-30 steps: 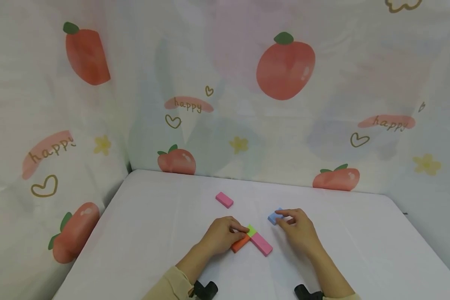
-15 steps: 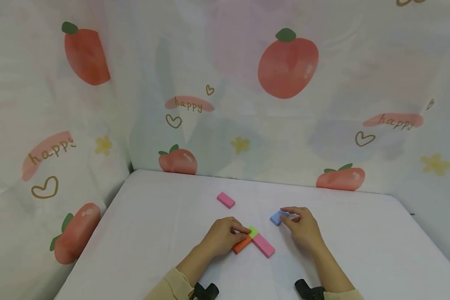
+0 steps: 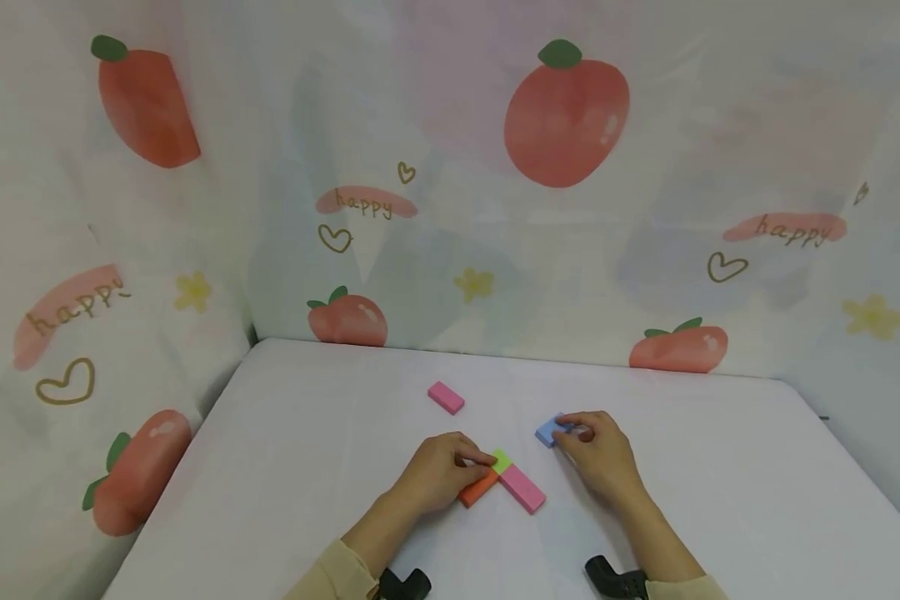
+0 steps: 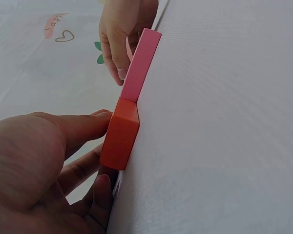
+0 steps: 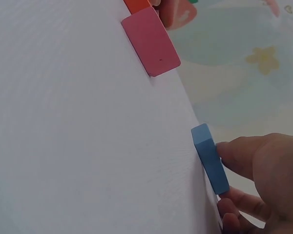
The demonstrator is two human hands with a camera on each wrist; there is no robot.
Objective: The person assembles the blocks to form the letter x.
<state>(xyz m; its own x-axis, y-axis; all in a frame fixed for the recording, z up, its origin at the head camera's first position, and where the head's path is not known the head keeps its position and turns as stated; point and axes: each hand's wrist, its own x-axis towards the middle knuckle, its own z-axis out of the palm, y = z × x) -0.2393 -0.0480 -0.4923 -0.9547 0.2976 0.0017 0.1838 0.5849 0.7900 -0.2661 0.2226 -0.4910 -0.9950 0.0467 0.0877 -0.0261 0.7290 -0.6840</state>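
Note:
An orange block [image 3: 480, 488] lies on the white table, and my left hand [image 3: 438, 473] holds it between thumb and fingers. Its upper end meets a small yellow-green block [image 3: 502, 461], with a long pink block [image 3: 522, 488] slanting down to the right. In the left wrist view the thumb rests against the orange block [image 4: 121, 139]. Off to the right, my right hand [image 3: 602, 456] pinches a blue block [image 3: 550, 430] by its right part. The right wrist view shows the thumb touching the side of this blue block [image 5: 211, 158]; the fingers are partly behind it.
A second pink block [image 3: 446, 397] lies alone farther back on the table [image 3: 330, 417]. Behind and to the left hang cloth walls [image 3: 450, 108] printed with red fruit, hearts and flowers. Black devices [image 3: 405, 585] are worn at both wrists.
The head view has shifted slightly. Both hands keep nearly the same places beside the orange and blue blocks, and the other blocks have not visibly moved on the table.

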